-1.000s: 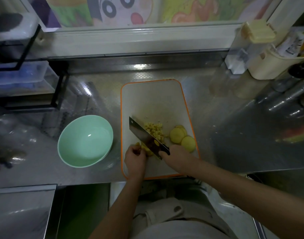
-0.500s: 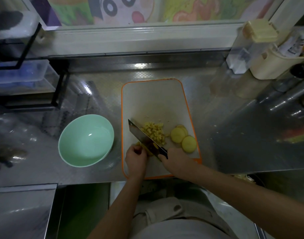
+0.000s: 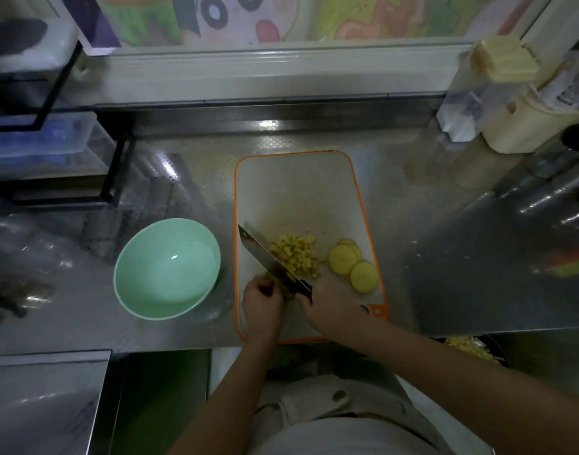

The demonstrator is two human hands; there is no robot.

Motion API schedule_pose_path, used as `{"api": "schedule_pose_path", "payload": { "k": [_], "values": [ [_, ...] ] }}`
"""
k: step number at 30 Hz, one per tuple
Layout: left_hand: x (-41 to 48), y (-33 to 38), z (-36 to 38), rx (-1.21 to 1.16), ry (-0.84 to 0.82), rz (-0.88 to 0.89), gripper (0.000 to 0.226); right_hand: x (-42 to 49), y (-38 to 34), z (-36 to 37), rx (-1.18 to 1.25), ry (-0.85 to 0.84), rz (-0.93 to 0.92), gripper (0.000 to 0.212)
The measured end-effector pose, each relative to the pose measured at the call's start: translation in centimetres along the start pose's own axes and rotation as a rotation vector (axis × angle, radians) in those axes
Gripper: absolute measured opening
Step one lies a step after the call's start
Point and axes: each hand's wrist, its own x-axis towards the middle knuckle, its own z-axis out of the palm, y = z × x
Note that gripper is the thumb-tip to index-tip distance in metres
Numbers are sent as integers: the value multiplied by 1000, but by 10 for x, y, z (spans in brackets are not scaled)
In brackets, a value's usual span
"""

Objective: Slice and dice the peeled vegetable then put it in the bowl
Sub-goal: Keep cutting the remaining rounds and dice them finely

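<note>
On the orange-rimmed cutting board we see a diced pile, round slices to its right, and a piece pinned under our curled left hand. Our right hand grips the knife; the green bowl stands left of the board.

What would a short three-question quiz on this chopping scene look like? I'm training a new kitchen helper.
1. True or false: the green bowl already holds diced pieces.
2. Which hand grips the knife? A) left hand B) right hand
3. Fill in: the uncut round slices lie on the cutting board, to the ____ of the diced pile.

Key:
1. False; the bowl is empty.
2. B; the right hand holds the handle, while the left hand steadies the piece being cut.
3. right
</note>
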Motion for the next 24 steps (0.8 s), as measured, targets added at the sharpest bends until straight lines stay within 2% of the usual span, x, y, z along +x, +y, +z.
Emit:
{"api": "schedule_pose_path", "payload": {
  "k": [10,14,21,24],
  "values": [
    [0,0,2,65,15,-23,12,12,2,8,232,-61,50,37],
    [-3,4,2,51,26,-20,8,13,4,10,306,-91,61,37],
    [-4,4,2,38,28,-2,13,1,17,5,242,-64,35,33],
    [-4,5,2,25,28,-14,12,-10,24,8,262,-144,55,41]
  ]
}}
